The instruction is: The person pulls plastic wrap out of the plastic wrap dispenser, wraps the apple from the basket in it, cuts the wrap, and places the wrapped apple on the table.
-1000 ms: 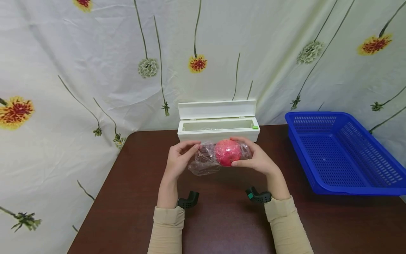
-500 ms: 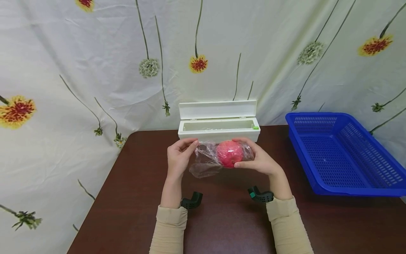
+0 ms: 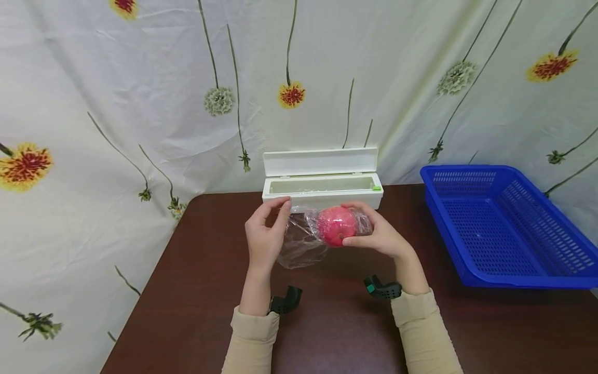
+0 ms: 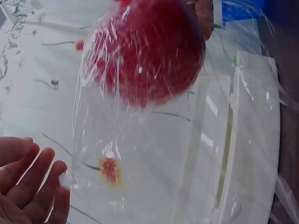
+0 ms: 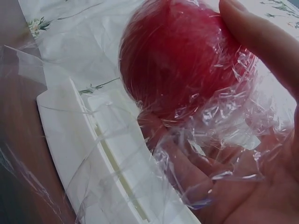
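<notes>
A red apple (image 3: 336, 226), wrapped in clear plastic film, is held up above the table by my right hand (image 3: 385, 234). In the right wrist view the thumb (image 5: 261, 37) lies along one side of the apple (image 5: 173, 60), with fingers behind it and bunched film against the palm. Loose film (image 3: 301, 244) spreads from the apple toward my left hand (image 3: 266, 234). The left wrist view has the left fingers (image 4: 42, 186) loosely bent at the film's edge; a small crumpled bit touches a fingertip. The thumb tip lies near the index finger, apart from the film.
A white film dispenser box (image 3: 322, 200) with its lid raised stands behind the hands at the table's back edge. To the right sits a blue plastic basket (image 3: 467, 259). A flower-print cloth (image 3: 163, 62) hangs behind the brown table (image 3: 196, 291).
My left hand has turned and its fingers have risen slightly at the film's edge. The loose film hangs wider and lower. My right hand keeps holding the apple in nearly the same place.
</notes>
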`<state>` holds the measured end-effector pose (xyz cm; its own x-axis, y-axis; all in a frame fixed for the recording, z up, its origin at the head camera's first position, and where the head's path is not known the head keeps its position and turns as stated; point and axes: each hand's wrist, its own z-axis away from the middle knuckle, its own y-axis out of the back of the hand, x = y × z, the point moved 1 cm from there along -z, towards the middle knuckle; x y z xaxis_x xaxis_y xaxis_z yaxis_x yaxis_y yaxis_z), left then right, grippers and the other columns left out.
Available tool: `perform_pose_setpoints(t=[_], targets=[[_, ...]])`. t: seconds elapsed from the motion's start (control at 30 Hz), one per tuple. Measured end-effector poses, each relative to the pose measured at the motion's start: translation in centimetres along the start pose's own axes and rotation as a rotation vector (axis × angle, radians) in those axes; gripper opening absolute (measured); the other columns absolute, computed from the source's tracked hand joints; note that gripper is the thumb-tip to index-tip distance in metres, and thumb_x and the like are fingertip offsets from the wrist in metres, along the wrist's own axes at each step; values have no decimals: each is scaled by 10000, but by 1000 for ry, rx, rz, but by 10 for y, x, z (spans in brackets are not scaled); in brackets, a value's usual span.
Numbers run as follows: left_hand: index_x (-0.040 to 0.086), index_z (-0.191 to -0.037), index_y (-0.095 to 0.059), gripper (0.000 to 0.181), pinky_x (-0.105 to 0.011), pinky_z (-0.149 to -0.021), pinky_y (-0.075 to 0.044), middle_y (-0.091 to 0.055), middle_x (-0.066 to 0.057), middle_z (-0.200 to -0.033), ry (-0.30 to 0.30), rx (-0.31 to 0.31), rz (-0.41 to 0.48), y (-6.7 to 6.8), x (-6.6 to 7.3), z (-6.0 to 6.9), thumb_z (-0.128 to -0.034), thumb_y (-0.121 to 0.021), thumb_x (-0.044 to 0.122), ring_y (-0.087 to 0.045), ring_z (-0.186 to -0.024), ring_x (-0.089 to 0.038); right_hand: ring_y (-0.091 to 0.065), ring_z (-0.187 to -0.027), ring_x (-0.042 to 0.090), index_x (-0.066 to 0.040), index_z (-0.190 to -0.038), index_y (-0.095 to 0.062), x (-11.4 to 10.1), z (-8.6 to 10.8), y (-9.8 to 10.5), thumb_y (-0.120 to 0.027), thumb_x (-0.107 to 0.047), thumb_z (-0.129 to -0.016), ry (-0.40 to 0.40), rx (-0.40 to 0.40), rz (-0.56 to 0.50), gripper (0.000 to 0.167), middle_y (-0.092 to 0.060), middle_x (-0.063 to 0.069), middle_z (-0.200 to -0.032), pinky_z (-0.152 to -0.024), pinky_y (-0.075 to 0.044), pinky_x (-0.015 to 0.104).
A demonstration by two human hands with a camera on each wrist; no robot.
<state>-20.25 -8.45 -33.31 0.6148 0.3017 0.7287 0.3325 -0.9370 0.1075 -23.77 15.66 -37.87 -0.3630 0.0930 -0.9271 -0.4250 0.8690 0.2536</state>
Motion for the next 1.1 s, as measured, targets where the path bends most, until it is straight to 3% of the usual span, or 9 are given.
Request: perform_pose_setpoints(t=[0.1, 0.17, 0.27, 0.37, 0.53, 0.73, 0.83, 1.1], targets=[[-3, -998, -711, 145, -210, -504, -357, -669, -105, -816, -124, 3, -23, -10, -5, 4, -867, -659, 29, -470, -588, -118, -444, -1140, 356, -173, -1364, -402, -1, 0, -1, -778, -171, -766, -23, 7, -3, 706, -440, 158, -1300, -790, -522, 412], [12, -1013, -711, 154, -232, -496, -358, -678, -84, -837, -189, 1, -36, -17, -4, 7, -873, -653, 38, -448, -578, -118, -454, -1107, 360, -181, -1363, -402, -1, 0, -3, -780, -187, -765, -39, 12, -13, 708, -446, 164, -1284, -731, -535, 426], [22, -1056, -699, 188, -234, -508, -425, -688, -84, -923, -273, -19, -45, -26, -2, 11, -878, -641, 41, -500, -605, -138, -476, -1049, 355, -179, -1363, -401, -1, -1, -5, -780, -189, -767, -49, 16, -32, 706, -466, 173, -1246, -660, -542, 442], [5, -1087, -682, 223, -289, -728, -526, -675, -106, -1081, -352, -74, -52, -36, 0, 15, -871, -627, 22, -631, -860, -192, -504, -984, 345, -157, -1359, -400, -1, -3, -7, -777, -170, -769, -40, 13, -55, 700, -489, 185, -1194, -628, -541, 438], [-14, -1113, -666, 244, -375, -1017, -380, -646, -126, -1156, -464, -191, -157, -52, 3, 22, -912, -573, 88, -572, -1134, -250, -517, -971, 318, -127, -1348, -409, 2, -6, -11, -789, -123, -757, 9, 11, -47, 703, -504, 172, -1186, -650, -545, 419], [-4, -1179, -633, 328, -378, -1075, -296, -618, -127, -1208, -458, -296, -302, -59, -6, 25, -982, -453, 186, -532, -1183, -267, -510, -1006, 306, -99, -1354, -415, -3, -8, -14, -793, -82, -740, 45, 18, 36, 720, -494, 167, -1240, -709, -541, 373], [0, -1183, -628, 339, -377, -1059, -322, -615, -126, -1210, -439, -296, -299, -59, -14, 23, -985, -452, 212, -534, -1174, -265, -505, -1010, 309, -94, -1344, -424, -5, -7, -15, -798, -91, -736, 60, 14, 36, 714, -496, 162, -1232, -712, -543, 368], [50, -1211, -604, 473, -408, -965, -424, -612, -93, -1211, -310, -259, -210, -59, -25, 24, -990, -407, 418, -548, -1141, -229, -507, -1042, 312, -77, -1335, -447, -7, -7, -17, -794, -86, -739, 72, 42, -6, 690, -506, 158, -1235, -775, -534, 368]])
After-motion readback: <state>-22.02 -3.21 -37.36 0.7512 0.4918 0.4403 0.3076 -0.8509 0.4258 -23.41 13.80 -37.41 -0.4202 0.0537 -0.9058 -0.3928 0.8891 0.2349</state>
